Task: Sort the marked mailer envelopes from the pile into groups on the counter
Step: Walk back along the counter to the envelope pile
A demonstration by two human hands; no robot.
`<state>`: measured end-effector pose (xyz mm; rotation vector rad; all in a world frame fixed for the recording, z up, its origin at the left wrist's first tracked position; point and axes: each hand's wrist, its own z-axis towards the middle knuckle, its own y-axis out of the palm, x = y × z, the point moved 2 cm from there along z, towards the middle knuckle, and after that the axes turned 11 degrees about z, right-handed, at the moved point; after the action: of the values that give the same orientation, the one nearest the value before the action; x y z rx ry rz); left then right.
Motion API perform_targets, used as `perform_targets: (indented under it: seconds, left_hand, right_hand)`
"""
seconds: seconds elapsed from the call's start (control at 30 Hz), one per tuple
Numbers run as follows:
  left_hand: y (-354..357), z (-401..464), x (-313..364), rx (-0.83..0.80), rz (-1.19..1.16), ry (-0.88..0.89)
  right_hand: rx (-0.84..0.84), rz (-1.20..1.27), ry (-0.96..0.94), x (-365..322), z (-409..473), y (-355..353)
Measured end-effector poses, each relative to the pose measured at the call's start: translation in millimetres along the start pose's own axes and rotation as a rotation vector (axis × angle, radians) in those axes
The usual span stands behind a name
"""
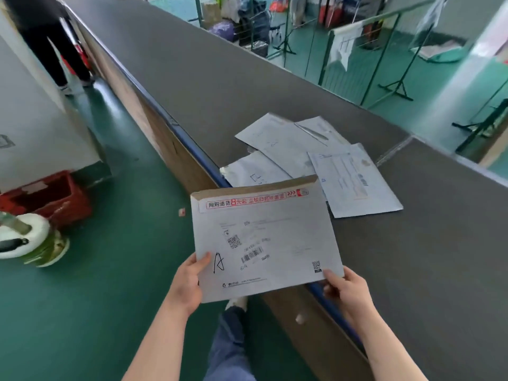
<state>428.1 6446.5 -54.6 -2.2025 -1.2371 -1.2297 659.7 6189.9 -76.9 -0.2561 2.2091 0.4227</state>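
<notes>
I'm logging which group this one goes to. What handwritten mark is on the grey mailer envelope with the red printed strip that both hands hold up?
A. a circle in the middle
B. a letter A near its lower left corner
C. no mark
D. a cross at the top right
B: the grey mailer envelope with the red printed strip, pinched by the left hand and right hand, bears a black handwritten A beside the left thumb.
</notes>
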Motion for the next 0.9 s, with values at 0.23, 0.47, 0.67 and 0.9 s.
perform_targets:
  seconds: [0.23,0.47,0.67,0.9]
  left_hand:
    - [45,142,82,-0.28,0.159,-0.054]
    - [115,228,168,-0.184,0.28,0.111]
    - [168,263,225,-0.253,0.228,0.22]
    - [187,258,187,-0.091,0.732,0.19]
  right_hand:
    - [0.329,0.343,-0.093,-65,62,62]
    - [0.482,0.505,-0.261,-133,100,100]
    - [0.521,0.574,-0.361,-186,126,112]
    - [0.565,0.305,-0.158,-161,119,92]
